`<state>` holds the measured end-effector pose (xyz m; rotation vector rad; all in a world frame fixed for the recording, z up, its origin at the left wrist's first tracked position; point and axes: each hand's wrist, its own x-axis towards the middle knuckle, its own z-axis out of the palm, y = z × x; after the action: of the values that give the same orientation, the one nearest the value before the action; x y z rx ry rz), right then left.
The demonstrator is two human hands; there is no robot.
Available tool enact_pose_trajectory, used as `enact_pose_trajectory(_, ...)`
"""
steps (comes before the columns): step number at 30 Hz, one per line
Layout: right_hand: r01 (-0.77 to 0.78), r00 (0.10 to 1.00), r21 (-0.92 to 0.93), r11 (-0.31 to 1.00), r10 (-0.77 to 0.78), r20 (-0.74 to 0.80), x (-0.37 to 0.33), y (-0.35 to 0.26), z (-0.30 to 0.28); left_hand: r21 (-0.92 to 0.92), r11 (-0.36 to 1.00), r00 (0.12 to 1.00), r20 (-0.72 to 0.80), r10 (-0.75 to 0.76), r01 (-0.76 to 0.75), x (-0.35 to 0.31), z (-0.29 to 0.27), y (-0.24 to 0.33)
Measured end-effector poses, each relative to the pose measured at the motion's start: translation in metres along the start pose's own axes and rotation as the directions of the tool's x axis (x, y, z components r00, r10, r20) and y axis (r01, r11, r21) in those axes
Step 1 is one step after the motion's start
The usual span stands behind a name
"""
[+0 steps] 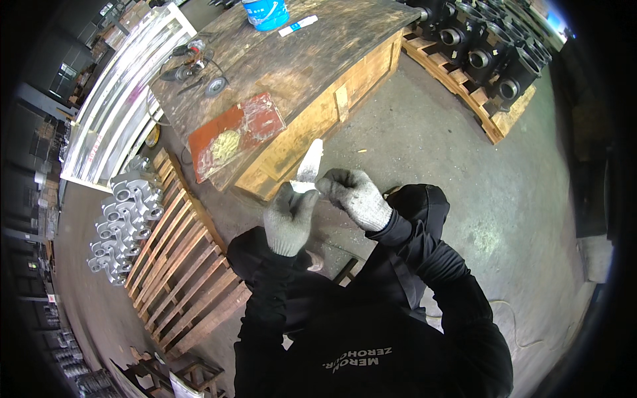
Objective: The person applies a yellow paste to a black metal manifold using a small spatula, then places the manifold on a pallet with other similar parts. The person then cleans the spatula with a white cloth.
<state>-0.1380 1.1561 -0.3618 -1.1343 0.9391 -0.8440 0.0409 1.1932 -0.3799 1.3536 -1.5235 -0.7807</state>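
Both of my hands wear pale knit work gloves with greyish fingers. My left hand (289, 220) is closed, thumb against fingers, on the lower end of a flat whitish strip (310, 163). That strip points up and away from me, has a grey patch across its middle, and its exact kind cannot be made out. Just to the right, my right hand (359, 199) has its fingers curled into a pinch. Its fingertips come up beside the strip's base; what they hold, if anything, is hidden. Both hands are above the floor, just in front of the workbench (325, 63).
On the bench lie a red board (262, 119) with a yellowish paste heap (225, 144), a corded grinder (190, 61), a blue bucket (267, 16) and a tube (298, 26). A slatted wooden pallet (182, 259) and grey castings (126, 222) stand left; black castings (488, 56) right.
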Motion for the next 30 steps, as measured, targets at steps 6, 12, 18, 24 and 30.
enact_pose_trajectory(6,-0.018,0.999,0.054,0.998,0.02,-0.035,-0.001,0.0,0.003,-0.041,0.997,0.995,-0.068,-0.072,0.069,-0.001,0.003,-0.001)
enact_pose_trajectory(12,-0.002,0.997,0.041,0.999,0.005,-0.079,0.004,0.004,0.005,-0.117,0.982,0.976,-0.142,-0.166,0.15,0.0,0.006,-0.008)
enact_pose_trajectory(18,0.018,0.992,-0.021,1.0,-0.021,-0.122,0.006,0.006,0.008,-0.002,0.991,0.974,-0.184,-0.133,0.135,0.001,0.005,-0.009)
enact_pose_trajectory(24,0.05,0.993,0.052,0.997,-0.044,-0.114,0.01,0.006,0.011,-0.005,0.978,0.956,-0.21,-0.206,0.21,-0.001,0.008,-0.002)
enact_pose_trajectory(30,0.017,0.991,0.021,1.0,-0.014,-0.134,0.012,0.009,0.009,-0.138,0.982,0.958,-0.239,-0.158,0.128,0.0,0.013,-0.013)
